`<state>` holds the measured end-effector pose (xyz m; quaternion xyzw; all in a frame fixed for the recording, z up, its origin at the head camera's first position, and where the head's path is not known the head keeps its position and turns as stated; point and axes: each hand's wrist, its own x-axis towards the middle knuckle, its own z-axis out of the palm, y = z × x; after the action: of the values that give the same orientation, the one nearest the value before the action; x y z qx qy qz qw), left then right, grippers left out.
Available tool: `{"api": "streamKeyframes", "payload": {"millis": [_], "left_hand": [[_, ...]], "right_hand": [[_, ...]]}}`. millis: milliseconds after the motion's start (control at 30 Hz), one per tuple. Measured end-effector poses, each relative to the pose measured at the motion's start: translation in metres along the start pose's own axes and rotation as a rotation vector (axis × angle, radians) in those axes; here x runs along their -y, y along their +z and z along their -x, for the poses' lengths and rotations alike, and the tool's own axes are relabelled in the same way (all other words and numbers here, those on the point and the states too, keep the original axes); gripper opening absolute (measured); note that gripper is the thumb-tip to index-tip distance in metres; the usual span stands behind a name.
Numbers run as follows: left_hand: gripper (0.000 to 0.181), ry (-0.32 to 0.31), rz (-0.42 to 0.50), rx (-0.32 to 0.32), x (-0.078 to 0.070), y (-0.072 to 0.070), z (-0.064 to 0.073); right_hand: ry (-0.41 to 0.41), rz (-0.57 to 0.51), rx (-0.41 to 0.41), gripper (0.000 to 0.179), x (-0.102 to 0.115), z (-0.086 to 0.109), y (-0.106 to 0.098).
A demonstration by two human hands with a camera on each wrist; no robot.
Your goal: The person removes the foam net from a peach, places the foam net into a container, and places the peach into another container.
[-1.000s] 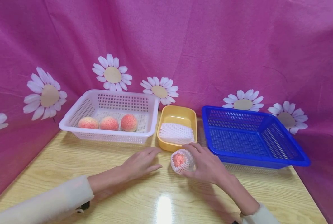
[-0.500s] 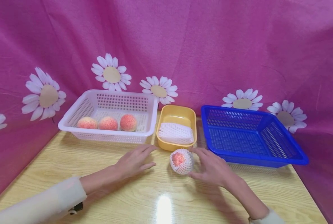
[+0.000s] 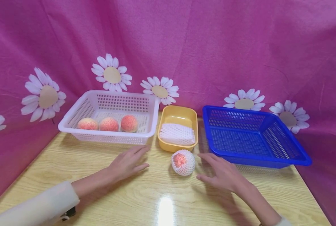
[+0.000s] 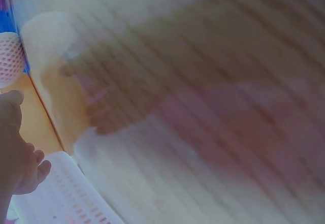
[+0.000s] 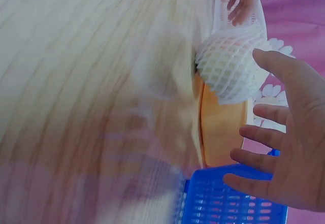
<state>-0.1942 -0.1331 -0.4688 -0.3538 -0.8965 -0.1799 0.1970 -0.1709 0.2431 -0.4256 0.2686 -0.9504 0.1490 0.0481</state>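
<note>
A peach in a white foam net sleeve [image 3: 184,163] sits on the wooden table in front of the yellow tray, its red flesh-coloured end showing through the net's opening. To its left, my left hand [image 3: 128,163] hovers with fingers extended, holding nothing. On the other side my right hand [image 3: 223,172] is held apart from the netted peach, thumb and fingers spread. The right wrist view shows that hand [image 5: 289,137] with its fingers separated and a gap to the netted peach [image 5: 231,64].
A white basket [image 3: 131,138] at the left holds three peaches [image 3: 109,124]. In the yellow tray [image 3: 177,110] lie white foam net sleeves [image 3: 177,134]. A blue basket [image 3: 255,160] stands at the right. Behind them hangs a magenta flowered cloth [image 3: 168,37].
My right hand has let go of the netted peach and drawn back to the right. The left hand has moved away to the left. The netted peach stays in place.
</note>
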Motion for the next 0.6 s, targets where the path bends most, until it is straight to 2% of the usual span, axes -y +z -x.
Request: {"api": "streamKeyframes", "payload": {"millis": [367,600], "left_hand": [[0.063,-0.024,-0.049,-0.006,0.011,-0.003,0.013],[0.06,-0.027,-0.077,-0.038,0.019,-0.004,0.022]], "right_hand": [[0.038,0.036,0.004,0.071,-0.013,0.015,-0.002],[0.075,0.065,-0.001,0.067,-0.022,0.023,-0.005]]}}
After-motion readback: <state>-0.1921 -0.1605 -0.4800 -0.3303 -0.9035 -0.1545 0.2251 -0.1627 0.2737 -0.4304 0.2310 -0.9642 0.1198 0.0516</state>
